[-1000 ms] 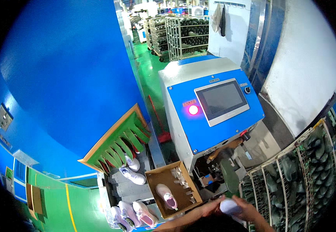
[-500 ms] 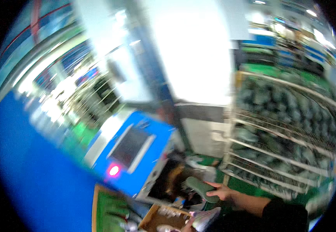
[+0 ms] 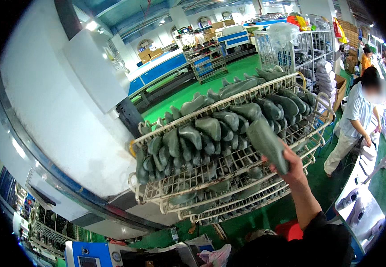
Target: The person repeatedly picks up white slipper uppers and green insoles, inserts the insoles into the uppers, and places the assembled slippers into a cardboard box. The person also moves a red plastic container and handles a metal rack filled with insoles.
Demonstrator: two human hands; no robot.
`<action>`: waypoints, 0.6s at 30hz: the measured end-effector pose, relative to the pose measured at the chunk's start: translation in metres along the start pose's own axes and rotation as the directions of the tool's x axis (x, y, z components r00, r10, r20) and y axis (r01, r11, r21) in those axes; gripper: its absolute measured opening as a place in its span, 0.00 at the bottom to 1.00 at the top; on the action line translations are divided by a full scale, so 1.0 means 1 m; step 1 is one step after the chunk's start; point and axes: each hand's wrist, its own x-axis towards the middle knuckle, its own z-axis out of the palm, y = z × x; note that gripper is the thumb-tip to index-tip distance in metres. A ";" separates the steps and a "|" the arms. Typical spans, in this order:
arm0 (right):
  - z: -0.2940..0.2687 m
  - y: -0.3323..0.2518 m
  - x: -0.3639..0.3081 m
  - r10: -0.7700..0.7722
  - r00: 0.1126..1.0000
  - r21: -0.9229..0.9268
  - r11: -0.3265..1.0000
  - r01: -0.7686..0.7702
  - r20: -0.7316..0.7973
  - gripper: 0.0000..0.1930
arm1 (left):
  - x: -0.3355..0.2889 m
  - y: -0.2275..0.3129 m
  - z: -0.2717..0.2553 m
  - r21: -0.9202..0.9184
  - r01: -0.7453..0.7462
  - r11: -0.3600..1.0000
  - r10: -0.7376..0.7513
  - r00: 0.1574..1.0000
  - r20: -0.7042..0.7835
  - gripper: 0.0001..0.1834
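My right hand (image 3: 293,168) is closed round one end of a grey-green shoe last (image 3: 265,141), held up tilted over the front of a wire rack. The rack (image 3: 157,196) is cream-coloured, with several tiers. Rows of similar lasts (image 3: 208,128) stand packed together on its top tier, and more lie on the tiers below. From this view I cannot tell whether the held last touches those behind it. My left hand is out of view.
A white pillar (image 3: 86,147) rises left of the rack. At the bottom edge are a blue machine panel (image 3: 70,253) and a pinkish-white crumpled thing (image 3: 217,256). A co-worker (image 3: 357,120) stands at a long bench on the right. A red object (image 3: 289,230) sits low beside my arm.
My view has swung right, from the blue machine to the rack. My right hand has carried the shoe last up to the rack. My left hand, earlier beside a shoe, has left view.
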 end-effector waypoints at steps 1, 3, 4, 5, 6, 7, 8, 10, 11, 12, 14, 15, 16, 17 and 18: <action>-0.006 -0.006 0.011 -0.045 0.998 0.027 0.999 0.046 -0.036 0.35 | 0.005 0.005 0.010 0.015 -0.003 1.000 0.003 1.000 0.013 0.27; -0.034 -0.015 0.040 0.060 0.997 0.423 0.905 -0.036 -0.045 0.28 | 0.020 0.008 0.031 0.044 -0.002 0.999 -0.001 0.999 0.054 0.27; -0.039 -0.025 0.058 0.068 0.997 0.539 0.839 -0.070 0.023 0.26 | 0.026 0.010 0.042 0.048 0.002 0.999 -0.005 0.997 0.075 0.26; -0.046 -0.040 0.073 0.058 0.995 0.637 0.764 -0.099 0.086 0.26 | 0.035 0.013 0.055 0.043 0.004 0.999 -0.008 0.996 0.093 0.26; -0.053 -0.050 0.091 0.158 0.980 0.595 0.778 -0.199 0.121 0.25 | 0.040 0.015 0.063 0.045 0.001 0.999 -0.005 0.995 0.099 0.26; -0.058 -0.054 0.111 0.265 0.951 0.553 0.773 -0.309 0.160 0.24 | 0.042 0.017 0.066 0.041 -0.005 0.999 0.001 0.996 0.091 0.26; -0.064 -0.055 0.130 0.371 0.908 0.506 0.755 -0.417 0.195 0.24 | 0.044 0.019 0.067 0.038 -0.010 0.999 0.007 0.997 0.078 0.26; -0.071 -0.051 0.158 0.445 0.895 0.460 0.799 -0.387 -0.020 0.25 | 0.044 0.023 0.067 0.013 -0.028 1.000 0.027 0.998 0.049 0.26; -0.075 -0.048 0.166 0.440 0.893 0.449 0.820 -0.355 -0.099 0.26 | 0.042 0.027 0.063 -0.008 -0.042 0.999 0.042 0.999 0.026 0.26; -0.067 -0.041 0.175 0.447 0.879 0.428 0.836 -0.343 -0.169 0.27 | 0.038 0.028 0.058 -0.032 -0.055 0.998 0.055 0.998 -0.008 0.26; -0.055 -0.035 0.176 0.423 0.853 0.263 0.899 -0.351 -0.305 0.23 | 0.024 0.027 0.040 -0.086 -0.103 0.991 0.095 0.992 -0.086 0.26; -0.054 -0.030 0.172 0.391 0.840 0.209 0.919 -0.334 -0.376 0.21 | 0.013 0.022 0.029 -0.118 -0.121 0.986 0.105 0.985 -0.138 0.26; -0.051 -0.022 0.169 0.326 0.872 0.173 0.944 -0.280 -0.365 0.20 | 0.001 0.016 0.013 -0.146 -0.156 0.977 0.126 0.973 -0.195 0.26; -0.050 -0.016 0.163 0.301 0.906 0.220 0.945 -0.242 -0.297 0.18 | -0.017 0.005 -0.003 -0.188 -0.188 0.964 0.138 0.958 -0.251 0.26; -0.047 -0.010 0.155 0.258 0.948 0.200 0.955 -0.220 -0.186 0.17 | -0.038 -0.011 -0.019 -0.232 -0.223 0.947 0.146 0.940 -0.307 0.26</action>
